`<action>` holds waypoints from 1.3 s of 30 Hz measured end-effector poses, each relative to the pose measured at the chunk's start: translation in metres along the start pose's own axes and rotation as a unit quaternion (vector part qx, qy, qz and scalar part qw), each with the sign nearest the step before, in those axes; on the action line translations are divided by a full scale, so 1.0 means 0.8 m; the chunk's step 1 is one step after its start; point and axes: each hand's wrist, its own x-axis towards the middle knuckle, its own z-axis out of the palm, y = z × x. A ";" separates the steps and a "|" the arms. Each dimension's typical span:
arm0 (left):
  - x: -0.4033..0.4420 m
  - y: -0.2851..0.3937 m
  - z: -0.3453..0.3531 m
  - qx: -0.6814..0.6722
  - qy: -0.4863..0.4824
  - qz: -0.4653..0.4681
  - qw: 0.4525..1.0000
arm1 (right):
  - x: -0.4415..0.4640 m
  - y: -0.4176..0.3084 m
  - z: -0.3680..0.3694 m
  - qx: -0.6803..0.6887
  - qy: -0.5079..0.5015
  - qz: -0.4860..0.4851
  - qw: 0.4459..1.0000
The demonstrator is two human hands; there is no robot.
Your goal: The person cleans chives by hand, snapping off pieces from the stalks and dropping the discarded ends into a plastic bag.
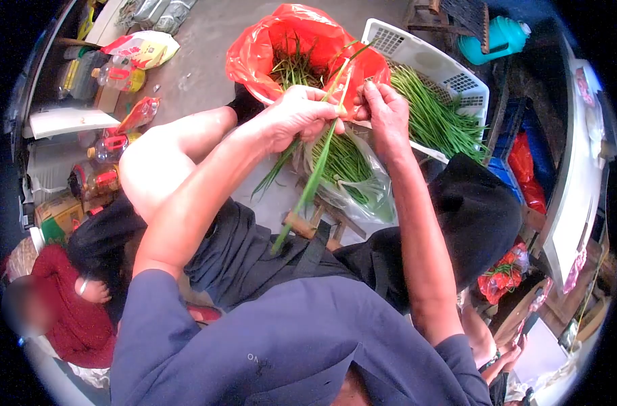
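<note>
My left hand (pixel 301 116) pinches a few garlic chives (pixel 316 172) between thumb and fingers. Their pale ends point up and away from me, and the long green leaves hang toward my lap. Close by on the right, my right hand (pixel 387 114) has its thumb and fingertips pressed together; anything between them is too small to make out. Just beyond both hands, an open red plastic bag (pixel 254 57) contains loose green and brownish scraps. Below the hands, more chives lie in a clear plastic bag (pixel 383 203).
A white plastic basket (pixel 481 95) of chives stands at the right, with a teal jug (pixel 501 39) behind it. Several oil bottles (pixel 122 78) line the left side. A person in a dark red top (pixel 75 318) sits lower left; another person's hand (pixel 514 355) shows lower right.
</note>
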 end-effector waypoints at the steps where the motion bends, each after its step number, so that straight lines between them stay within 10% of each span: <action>1: 0.001 0.000 0.000 0.003 0.004 0.002 1.000 | -0.002 -0.003 0.004 0.000 0.000 0.000 1.000; 16: 0.005 -0.002 -0.001 -0.052 -0.001 -0.043 0.998 | -0.007 0.007 0.024 -0.169 -0.017 -0.106 0.980; 39: 0.004 -0.002 -0.006 -0.066 0.004 -0.054 0.996 | 0.004 0.023 0.025 -0.038 -0.037 -0.029 0.998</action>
